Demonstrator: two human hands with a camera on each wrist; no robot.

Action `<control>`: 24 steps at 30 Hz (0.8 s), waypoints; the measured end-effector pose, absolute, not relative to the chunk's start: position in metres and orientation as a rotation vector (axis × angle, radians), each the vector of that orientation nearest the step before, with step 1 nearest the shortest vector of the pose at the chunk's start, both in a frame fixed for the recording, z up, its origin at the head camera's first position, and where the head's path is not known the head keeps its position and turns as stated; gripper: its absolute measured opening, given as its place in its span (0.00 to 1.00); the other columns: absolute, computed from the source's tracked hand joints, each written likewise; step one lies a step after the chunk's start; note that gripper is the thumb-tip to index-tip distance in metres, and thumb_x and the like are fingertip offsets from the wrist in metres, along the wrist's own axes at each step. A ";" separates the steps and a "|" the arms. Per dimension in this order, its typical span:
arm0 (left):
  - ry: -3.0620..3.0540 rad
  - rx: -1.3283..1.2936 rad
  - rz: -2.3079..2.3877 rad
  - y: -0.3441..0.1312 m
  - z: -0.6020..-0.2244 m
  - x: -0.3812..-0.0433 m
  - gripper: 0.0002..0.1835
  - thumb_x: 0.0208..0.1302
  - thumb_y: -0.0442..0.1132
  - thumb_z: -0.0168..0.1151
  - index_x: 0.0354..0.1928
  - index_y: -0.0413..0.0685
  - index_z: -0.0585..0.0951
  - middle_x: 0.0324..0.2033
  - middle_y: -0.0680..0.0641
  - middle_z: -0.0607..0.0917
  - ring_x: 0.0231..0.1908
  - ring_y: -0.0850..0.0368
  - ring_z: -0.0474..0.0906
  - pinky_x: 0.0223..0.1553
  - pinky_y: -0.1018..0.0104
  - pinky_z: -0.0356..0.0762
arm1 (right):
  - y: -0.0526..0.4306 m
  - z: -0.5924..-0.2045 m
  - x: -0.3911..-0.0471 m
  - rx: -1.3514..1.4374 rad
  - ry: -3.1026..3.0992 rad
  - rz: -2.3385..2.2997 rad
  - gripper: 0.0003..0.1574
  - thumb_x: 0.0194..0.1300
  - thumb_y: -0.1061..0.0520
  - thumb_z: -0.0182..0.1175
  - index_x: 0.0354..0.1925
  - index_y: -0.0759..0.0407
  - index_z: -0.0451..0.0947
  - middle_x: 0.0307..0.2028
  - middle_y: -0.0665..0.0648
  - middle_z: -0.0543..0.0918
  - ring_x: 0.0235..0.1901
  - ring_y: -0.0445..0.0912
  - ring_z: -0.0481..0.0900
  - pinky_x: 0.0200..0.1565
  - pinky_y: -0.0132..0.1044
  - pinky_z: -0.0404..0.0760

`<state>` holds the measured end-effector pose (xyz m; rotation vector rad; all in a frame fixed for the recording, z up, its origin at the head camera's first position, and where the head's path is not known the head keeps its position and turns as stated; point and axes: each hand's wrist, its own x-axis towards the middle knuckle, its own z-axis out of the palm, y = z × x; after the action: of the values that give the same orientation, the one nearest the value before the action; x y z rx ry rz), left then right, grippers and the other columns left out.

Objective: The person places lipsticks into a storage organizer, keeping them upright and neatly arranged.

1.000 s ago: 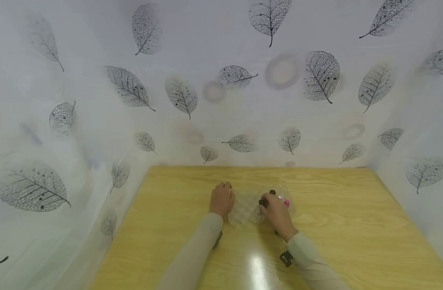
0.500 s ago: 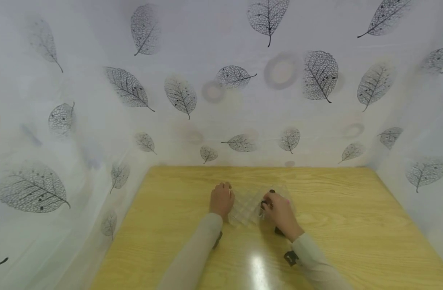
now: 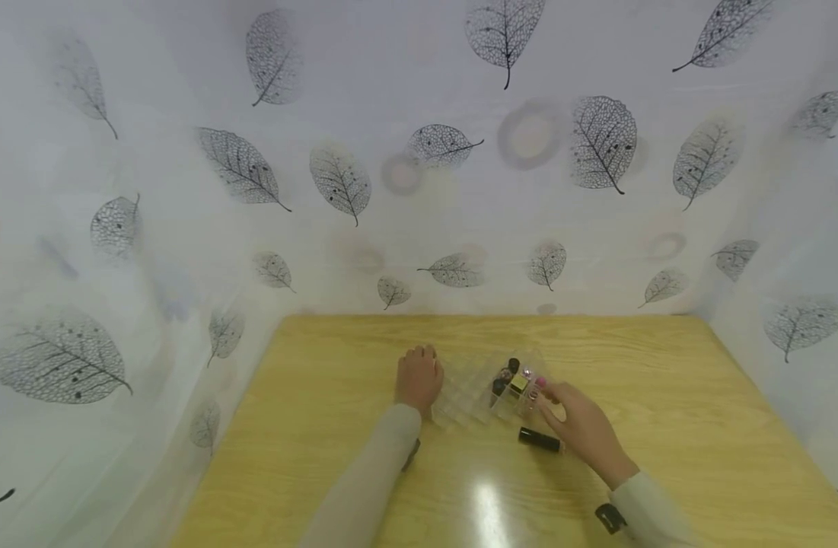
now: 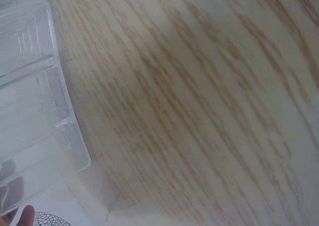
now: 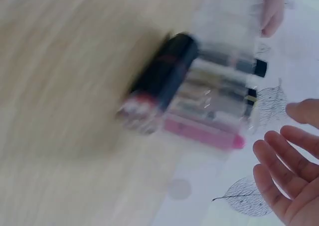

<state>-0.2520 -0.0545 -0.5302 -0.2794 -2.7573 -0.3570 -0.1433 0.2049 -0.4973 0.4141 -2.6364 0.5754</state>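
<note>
A clear plastic organizer point(image 3: 460, 392) with many small compartments lies on the table. My left hand point(image 3: 419, 378) holds its left end; in the left wrist view a fingertip point(image 4: 26, 215) shows at the edge, other fingers show through the plastic. Its right-end compartments hold cosmetic tubes: dark-capped ones point(image 3: 498, 387), one with a square gold top point(image 3: 519, 383) and a pink one point(image 3: 540, 382). My right hand point(image 3: 590, 430) hovers just right of them, fingers loosely spread and holding nothing. Left of that hand, a black lipstick-like tube point(image 3: 540, 439) with a pinkish clear end lies on the table.
The wood-grain table point(image 3: 323, 426) is bounded at the back and sides by white sheeting point(image 3: 419, 213) printed with grey leaves. Dark wrist straps show at both cuffs, the right one point(image 3: 610, 518) plainest.
My right hand has left the dark-capped tubes and moved right and nearer, its fingers opening. The gold-topped tube and the black tube on the table now show. The left hand stays put.
</note>
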 end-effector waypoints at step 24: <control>-2.701 -0.275 -0.290 -0.055 -0.534 -0.255 0.10 0.61 0.44 0.55 0.40 0.47 0.76 0.35 0.46 0.78 0.38 0.51 0.74 0.40 0.57 0.73 | 0.209 -0.535 -0.135 0.563 -2.930 0.286 0.22 0.45 0.54 0.72 0.39 0.61 0.80 0.33 0.56 0.82 0.30 0.46 0.80 0.34 0.40 0.81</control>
<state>-0.2554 -0.0550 -0.5337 -0.2751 -2.7012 -0.2898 -0.1346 0.2094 -0.5347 0.5630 -2.9296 0.2855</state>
